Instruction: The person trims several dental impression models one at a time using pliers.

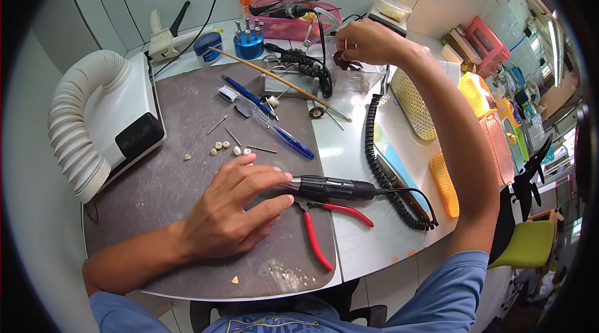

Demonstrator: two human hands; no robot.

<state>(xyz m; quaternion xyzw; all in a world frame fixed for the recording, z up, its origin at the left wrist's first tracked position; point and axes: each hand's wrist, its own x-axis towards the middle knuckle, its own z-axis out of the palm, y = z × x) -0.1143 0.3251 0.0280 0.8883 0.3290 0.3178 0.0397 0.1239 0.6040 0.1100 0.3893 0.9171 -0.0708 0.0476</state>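
Note:
My left hand rests over the desk mat with fingers spread and curved, fingertips touching the metal nose of a black rotary handpiece. Red-handled pliers lie just below it, and small tooth-shaped pale pieces sit beyond my fingers with thin metal burs. At the back, my right hand is closed on a small dark maroon item above a clear plastic container; what exactly the item is, I cannot make out. A coiled cord runs below my right forearm.
A white unit with a ribbed hose stands left. A toothbrush, pens, a long brush, a blue bur holder and a pink basket occupy the back. Perforated trays line the right, beside a green chair.

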